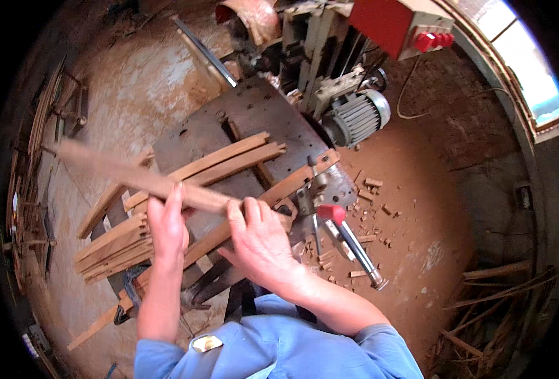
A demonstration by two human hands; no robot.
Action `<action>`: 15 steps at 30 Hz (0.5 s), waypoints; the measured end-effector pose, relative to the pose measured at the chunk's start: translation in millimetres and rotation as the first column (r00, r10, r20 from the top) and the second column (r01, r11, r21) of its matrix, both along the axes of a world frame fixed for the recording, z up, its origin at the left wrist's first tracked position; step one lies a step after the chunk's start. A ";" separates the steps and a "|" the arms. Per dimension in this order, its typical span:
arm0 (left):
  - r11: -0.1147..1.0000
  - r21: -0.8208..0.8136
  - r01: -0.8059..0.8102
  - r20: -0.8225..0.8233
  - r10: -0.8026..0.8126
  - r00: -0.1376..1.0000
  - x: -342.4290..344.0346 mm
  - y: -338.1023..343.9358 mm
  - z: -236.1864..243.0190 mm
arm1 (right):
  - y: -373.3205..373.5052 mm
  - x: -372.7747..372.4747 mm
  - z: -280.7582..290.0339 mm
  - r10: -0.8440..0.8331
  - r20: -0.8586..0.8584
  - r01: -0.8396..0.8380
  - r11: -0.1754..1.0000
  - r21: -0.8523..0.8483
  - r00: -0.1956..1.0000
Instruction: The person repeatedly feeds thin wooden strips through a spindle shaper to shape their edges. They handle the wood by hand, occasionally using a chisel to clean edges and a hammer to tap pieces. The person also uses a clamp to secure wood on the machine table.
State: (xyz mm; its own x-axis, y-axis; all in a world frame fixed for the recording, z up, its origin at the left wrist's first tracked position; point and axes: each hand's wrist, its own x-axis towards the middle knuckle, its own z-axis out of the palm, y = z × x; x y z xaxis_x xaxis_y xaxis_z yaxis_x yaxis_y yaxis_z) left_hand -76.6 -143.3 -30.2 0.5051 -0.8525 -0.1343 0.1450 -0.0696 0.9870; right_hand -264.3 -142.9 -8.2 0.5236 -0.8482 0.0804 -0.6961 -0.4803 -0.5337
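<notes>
A long wooden strip [128, 177] is held slantwise over the metal machine table, its far left end smeared by motion. My left hand [168, 224] grips it near its middle from below, thumb and fingers closed on the wood. My right hand [258, 237] is closed round its right end. Beneath it, two wooden strips [229, 158] lie side by side on the machine table [235, 107]. A stack of cut strips [115, 249] rests left of my left forearm. A long wooden bar [292, 180] runs under my hands, beside a metal clamp [317, 183] with a red-ended lever [332, 213].
Beyond the table stand a grey electric motor [358, 117] and a red switch box [399, 31]. Small wood offcuts [368, 189] and sawdust litter the floor to the right. A black clamp [131, 287] sits at the near left edge. Scrap wood [494, 303] is piled at the right.
</notes>
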 end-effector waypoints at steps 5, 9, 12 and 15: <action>0.997 -0.019 0.074 -0.091 -0.076 0.993 -10.5 40.8 2.5 | -8.0 -13.3 -48.3 0.074 0.045 -0.078 0.993 0.089 0.996; 0.980 -0.171 0.098 0.945 0.135 0.299 13.0 62.9 39.5 | -4.4 -31.0 -38.4 0.048 0.150 -0.096 0.938 0.333 0.988; 0.929 0.300 0.215 0.915 -0.217 -0.340 16.9 58.1 79.8 | -8.9 -40.1 -29.4 0.190 0.127 -0.222 0.914 0.339 0.974; 0.827 0.483 0.289 0.818 -0.307 -0.486 34.3 60.0 72.4 | -10.4 -34.9 -21.5 0.353 0.074 -0.357 0.875 0.327 0.933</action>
